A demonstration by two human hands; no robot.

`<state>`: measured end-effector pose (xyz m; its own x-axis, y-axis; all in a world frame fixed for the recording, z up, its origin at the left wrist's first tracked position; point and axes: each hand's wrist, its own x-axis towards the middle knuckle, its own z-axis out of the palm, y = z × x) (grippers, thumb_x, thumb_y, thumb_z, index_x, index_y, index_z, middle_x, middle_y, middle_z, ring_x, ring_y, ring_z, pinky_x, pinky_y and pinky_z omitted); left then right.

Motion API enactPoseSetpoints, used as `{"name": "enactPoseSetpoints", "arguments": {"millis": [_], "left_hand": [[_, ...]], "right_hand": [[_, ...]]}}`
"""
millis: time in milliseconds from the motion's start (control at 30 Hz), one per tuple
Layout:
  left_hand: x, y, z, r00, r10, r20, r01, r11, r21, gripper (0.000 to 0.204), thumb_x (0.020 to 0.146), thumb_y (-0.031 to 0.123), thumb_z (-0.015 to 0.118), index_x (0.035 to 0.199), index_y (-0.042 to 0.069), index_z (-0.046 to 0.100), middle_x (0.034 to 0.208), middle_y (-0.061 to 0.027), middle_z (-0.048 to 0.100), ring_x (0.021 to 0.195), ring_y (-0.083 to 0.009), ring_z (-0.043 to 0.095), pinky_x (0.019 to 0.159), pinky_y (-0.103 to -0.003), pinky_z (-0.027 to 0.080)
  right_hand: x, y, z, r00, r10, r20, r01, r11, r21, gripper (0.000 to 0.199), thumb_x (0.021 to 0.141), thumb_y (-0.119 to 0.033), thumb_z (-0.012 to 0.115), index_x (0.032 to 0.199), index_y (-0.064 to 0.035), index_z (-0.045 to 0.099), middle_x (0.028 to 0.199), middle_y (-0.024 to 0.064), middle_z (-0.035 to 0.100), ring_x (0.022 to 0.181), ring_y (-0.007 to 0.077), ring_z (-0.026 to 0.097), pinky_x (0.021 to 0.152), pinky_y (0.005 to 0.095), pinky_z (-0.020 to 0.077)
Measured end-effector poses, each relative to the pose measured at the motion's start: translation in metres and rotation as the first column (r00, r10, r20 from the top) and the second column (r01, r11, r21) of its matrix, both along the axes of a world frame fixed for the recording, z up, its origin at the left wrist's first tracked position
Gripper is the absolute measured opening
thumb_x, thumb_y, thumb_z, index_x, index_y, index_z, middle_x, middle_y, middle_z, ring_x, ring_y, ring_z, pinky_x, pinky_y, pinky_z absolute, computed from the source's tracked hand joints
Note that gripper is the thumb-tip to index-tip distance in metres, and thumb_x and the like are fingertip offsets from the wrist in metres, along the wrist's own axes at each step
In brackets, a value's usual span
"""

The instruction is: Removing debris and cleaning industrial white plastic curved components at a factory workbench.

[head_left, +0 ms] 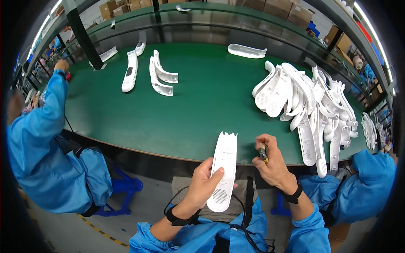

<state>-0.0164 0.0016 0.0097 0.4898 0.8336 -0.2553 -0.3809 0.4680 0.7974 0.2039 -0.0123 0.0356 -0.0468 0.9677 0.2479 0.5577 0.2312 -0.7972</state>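
1. Green bench top (pixel 202 105) runs across a workshop; a seated person in a blue coat (pixel 46 143) works at its left.
2. Left hand (pixel 202 185) grasps a long white plastic shell (pixel 223 170) from beneath, tilted up for access.
3. Right hand (pixel 270 162) pinches a small tool (pixel 263 152) beside it.
4. Heaped white shells (pixel 312 109) lie within reach on the right.

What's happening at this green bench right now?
A person in a blue smock holds a long white plastic housing shell in the left hand, above the near edge of the green table. The right hand grips a small hand tool beside it. A pile of similar white shells lies to the right; a few shells lie far left. Co-workers in blue sit on both sides.
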Motion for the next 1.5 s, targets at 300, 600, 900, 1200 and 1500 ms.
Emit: {"name": "enactPoseSetpoints", "arguments": {"millis": [300, 600, 900, 1200, 1500], "left_hand": [[-0.007, -0.007, 0.001, 0.915, 0.121, -0.384, 0.009, 0.948, 0.319, 0.018, 0.097, 0.009, 0.056, 0.103, -0.007, 0.062, 0.082, -0.0061, 0.068, 0.069, -0.0052, 0.061, 0.060, -0.022, 0.049], [-0.006, -0.017, 0.003, 0.913, 0.110, -0.393, 0.048, 0.927, 0.371, 0.019, 0.097, 0.009, 0.055, 0.102, -0.007, 0.064, 0.078, -0.0011, 0.065, 0.068, -0.0007, 0.054, 0.056, -0.019, 0.042], [-0.006, -0.021, 0.003, 0.913, 0.135, -0.386, 0.018, 0.930, 0.366, 0.019, 0.096, 0.011, 0.056, 0.096, -0.007, 0.063, 0.067, -0.0020, 0.061, 0.064, -0.0014, 0.046, 0.051, -0.024, 0.037], [-0.009, -0.019, 0.004, 0.866, 0.059, -0.496, 0.157, 0.911, 0.382, 0.018, 0.097, 0.009, 0.056, 0.100, -0.007, 0.064, 0.073, 0.0006, 0.063, 0.066, -0.0003, 0.051, 0.054, -0.019, 0.039], [-0.011, -0.020, 0.015, 0.875, 0.092, -0.475, 0.115, 0.914, 0.389, 0.018, 0.096, 0.008, 0.057, 0.099, -0.008, 0.065, 0.074, -0.0005, 0.064, 0.067, -0.0018, 0.052, 0.055, -0.020, 0.041]], "right_hand": [[-0.003, -0.026, 0.085, 0.628, 0.124, 0.768, -0.240, 0.970, 0.039, 0.047, 0.076, -0.030, 0.076, 0.108, -0.0018, 0.058, 0.095, 0.0105, 0.052, 0.080, 0.0259, 0.050, 0.068, 0.0387, 0.0384], [-0.018, -0.028, 0.084, 0.332, -0.060, 0.942, -0.374, 0.908, 0.189, 0.043, 0.080, -0.034, 0.070, 0.105, -0.0001, 0.064, 0.081, 0.0075, 0.053, 0.074, 0.0210, 0.051, 0.064, 0.0352, 0.0397], [-0.023, -0.025, 0.087, 0.239, -0.072, 0.968, -0.412, 0.895, 0.168, 0.036, 0.082, -0.029, 0.068, 0.101, 0.0001, 0.065, 0.077, 0.0059, 0.052, 0.070, 0.0183, 0.049, 0.060, 0.0317, 0.0372], [-0.014, -0.018, 0.092, 0.107, -0.118, 0.987, -0.511, 0.845, 0.156, 0.018, 0.079, -0.017, 0.062, 0.088, -0.0013, 0.063, 0.066, 0.0032, 0.044, 0.061, 0.0151, 0.044, 0.053, 0.0290, 0.0307], [-0.008, -0.013, 0.081, 0.226, 0.059, 0.972, -0.451, 0.891, 0.051, 0.025, 0.081, -0.025, 0.067, 0.075, -0.0033, 0.057, 0.059, 0.0042, 0.046, 0.052, 0.0163, 0.047, 0.045, 0.0298, 0.0351]]}}
